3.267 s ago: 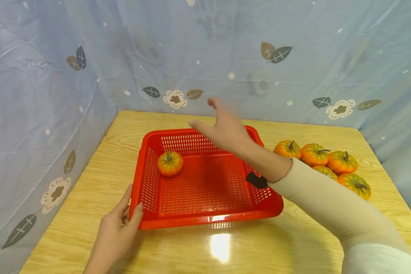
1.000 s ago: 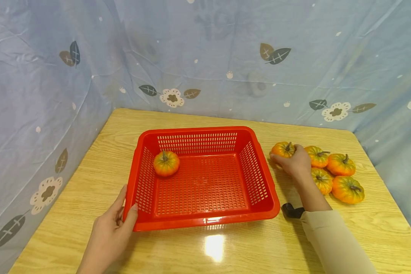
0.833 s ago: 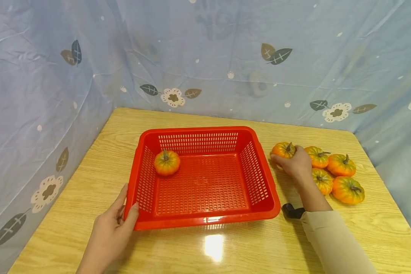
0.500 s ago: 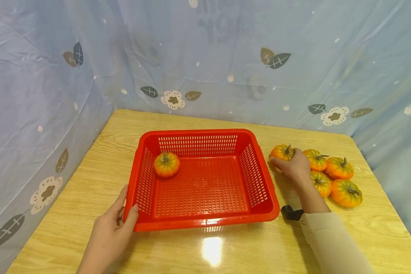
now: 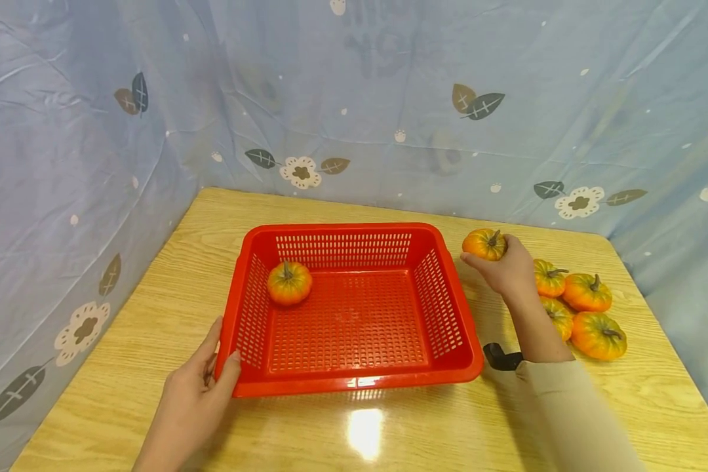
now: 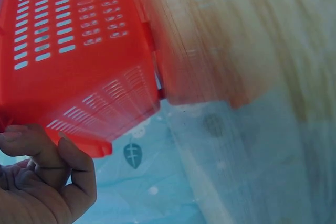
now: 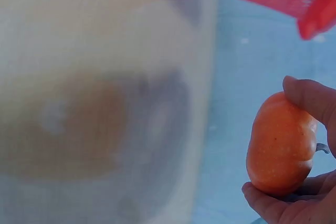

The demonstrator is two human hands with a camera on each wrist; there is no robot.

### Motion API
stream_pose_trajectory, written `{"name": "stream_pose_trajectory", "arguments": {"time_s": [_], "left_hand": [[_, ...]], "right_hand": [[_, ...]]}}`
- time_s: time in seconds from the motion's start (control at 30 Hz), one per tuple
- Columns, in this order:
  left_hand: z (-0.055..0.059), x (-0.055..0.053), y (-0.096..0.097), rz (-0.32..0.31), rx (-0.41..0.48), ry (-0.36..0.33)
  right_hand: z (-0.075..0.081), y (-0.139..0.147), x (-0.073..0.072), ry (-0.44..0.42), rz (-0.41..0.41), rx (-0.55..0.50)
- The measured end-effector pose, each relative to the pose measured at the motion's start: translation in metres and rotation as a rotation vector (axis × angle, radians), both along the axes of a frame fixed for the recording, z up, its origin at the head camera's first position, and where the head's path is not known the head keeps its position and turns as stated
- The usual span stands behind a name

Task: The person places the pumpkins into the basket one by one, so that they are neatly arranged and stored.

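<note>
A red perforated plastic basket (image 5: 354, 380) stands on the wooden table, with one small orange pumpkin (image 5: 290, 284) inside at its left. My left hand (image 5: 195, 396) grips the basket's near left corner; in the left wrist view its curled fingers (image 6: 79, 177) hold the rim. To the right of the basket, my right hand (image 5: 510, 269) grips another small pumpkin (image 5: 484, 244) between thumb and fingers, stem toward the palm. The right wrist view shows this pumpkin (image 7: 281, 145) raised off the table.
Several more pumpkins (image 5: 598, 335) lie grouped on the table's right side, partly behind the right forearm. A black camera piece (image 5: 501, 357) sits at the right wrist. Patterned blue cloth (image 5: 401, 98) hangs behind and at both sides of the wooden table (image 5: 295, 432).
My right hand went from over the basket to the pumpkins on the right, took hold of the nearest one and has just lifted it slightly. The left hand stays on the basket corner.
</note>
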State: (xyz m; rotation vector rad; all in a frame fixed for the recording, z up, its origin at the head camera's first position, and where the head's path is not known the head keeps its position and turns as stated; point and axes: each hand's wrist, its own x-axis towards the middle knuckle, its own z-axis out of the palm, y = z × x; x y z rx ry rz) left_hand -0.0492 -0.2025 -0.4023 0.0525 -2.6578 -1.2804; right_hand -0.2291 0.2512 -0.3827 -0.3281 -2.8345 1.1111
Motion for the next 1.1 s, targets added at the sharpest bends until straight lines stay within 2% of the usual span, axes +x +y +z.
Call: {"name": "stream_pose_trajectory", "arguments": {"time_s": [0.27,0.43,0.6,0.83,1.1], "left_hand": [[0.001,-0.002,0.000,-0.007,-0.034,0.006],[0.002,-0.003,0.000,-0.010,-0.030,-0.017],[0.003,-0.003,-0.001,-0.003,-0.032,-0.034],[0.003,-0.003,0.000,-0.004,-0.006,-0.045],[0.002,-0.001,0.000,-0.014,0.021,0.003]], "right_hand": [[0.048,-0.012,-0.003,0.008,0.024,-0.052],[0.078,-0.023,-0.002,0.071,0.041,-0.119],[0.100,-0.040,0.001,0.107,0.080,-0.128],[0.115,-0.069,0.003,0.143,0.149,-0.146],[0.110,-0.097,-0.001,0.146,0.264,-0.127]]}}
